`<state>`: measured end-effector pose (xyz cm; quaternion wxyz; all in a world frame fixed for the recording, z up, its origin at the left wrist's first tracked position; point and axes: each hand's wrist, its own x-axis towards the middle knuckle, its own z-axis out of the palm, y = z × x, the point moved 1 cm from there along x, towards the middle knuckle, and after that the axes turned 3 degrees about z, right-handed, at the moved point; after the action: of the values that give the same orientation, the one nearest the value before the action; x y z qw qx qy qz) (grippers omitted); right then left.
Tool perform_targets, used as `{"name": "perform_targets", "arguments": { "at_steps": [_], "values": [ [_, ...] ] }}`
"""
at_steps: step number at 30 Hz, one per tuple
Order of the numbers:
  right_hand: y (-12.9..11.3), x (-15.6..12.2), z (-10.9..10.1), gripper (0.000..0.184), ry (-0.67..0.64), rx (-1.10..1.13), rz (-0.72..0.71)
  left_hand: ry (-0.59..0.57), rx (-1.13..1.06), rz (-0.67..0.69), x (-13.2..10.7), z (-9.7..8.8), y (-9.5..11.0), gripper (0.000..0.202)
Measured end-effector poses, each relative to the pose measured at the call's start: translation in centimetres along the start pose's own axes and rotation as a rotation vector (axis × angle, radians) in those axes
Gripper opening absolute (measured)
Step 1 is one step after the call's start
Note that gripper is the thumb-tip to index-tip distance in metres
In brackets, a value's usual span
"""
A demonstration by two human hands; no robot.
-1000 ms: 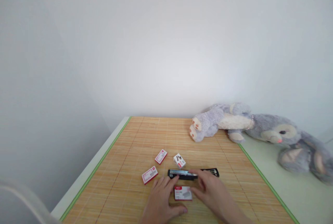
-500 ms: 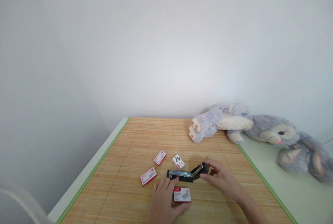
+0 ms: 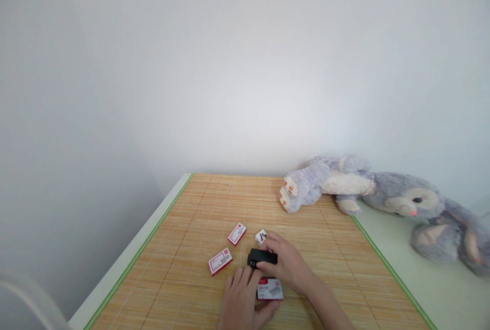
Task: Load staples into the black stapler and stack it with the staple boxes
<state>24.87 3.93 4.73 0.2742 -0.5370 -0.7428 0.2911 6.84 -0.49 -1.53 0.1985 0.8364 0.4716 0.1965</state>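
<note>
A black stapler (image 3: 263, 256) lies folded closed on the bamboo mat. My right hand (image 3: 287, 263) grips it from the right, thumb on the near side and fingers over the far side, hiding its right end. My left hand (image 3: 242, 297) rests flat with fingers stretched out, their tips by the near left edge of the stapler. A red and white staple box (image 3: 270, 289) sits just in front of the stapler, between the left thumb and index finger. Behind the stapler, a small white box (image 3: 261, 237) with a black print is partly covered by my right fingers.
Two more red and white staple boxes, one nearer (image 3: 220, 261) and one farther (image 3: 237, 233), lie to the left on the bamboo mat (image 3: 184, 289). A grey plush rabbit (image 3: 344, 183) is stretched along the wall at the back right, partly on the pale green tabletop (image 3: 413, 279).
The stapler's top arm has swung over to the left onto its base, closing it. My right hand moved left with it. My left hand stays nearly where it was.
</note>
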Motion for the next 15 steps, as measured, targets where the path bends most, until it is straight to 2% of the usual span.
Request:
{"name": "perform_targets", "arguments": {
  "at_steps": [3,6,9,12,15],
  "values": [
    [0.5,-0.5,0.0,0.016,0.010,-0.013,0.022,-0.025,0.021,0.097,-0.6,0.7,-0.7,0.041],
    [2.1,-1.7,-0.2,0.014,0.052,-0.006,0.058,0.082,0.100,0.046,-1.7,0.7,-1.8,0.020],
    [4.2,-3.4,-0.4,0.018,0.121,0.002,0.105,0.269,0.176,-0.074,-2.9,-0.6,-2.9,0.016],
    [5.9,-4.9,-0.5,0.021,0.186,-0.004,0.151,0.344,0.203,-0.117,-3.5,-2.3,-3.6,0.015],
    [6.4,-5.5,-0.5,0.023,0.244,0.009,0.177,0.395,0.232,-0.143,-3.5,-3.3,-3.7,0.012]
  ]
}}
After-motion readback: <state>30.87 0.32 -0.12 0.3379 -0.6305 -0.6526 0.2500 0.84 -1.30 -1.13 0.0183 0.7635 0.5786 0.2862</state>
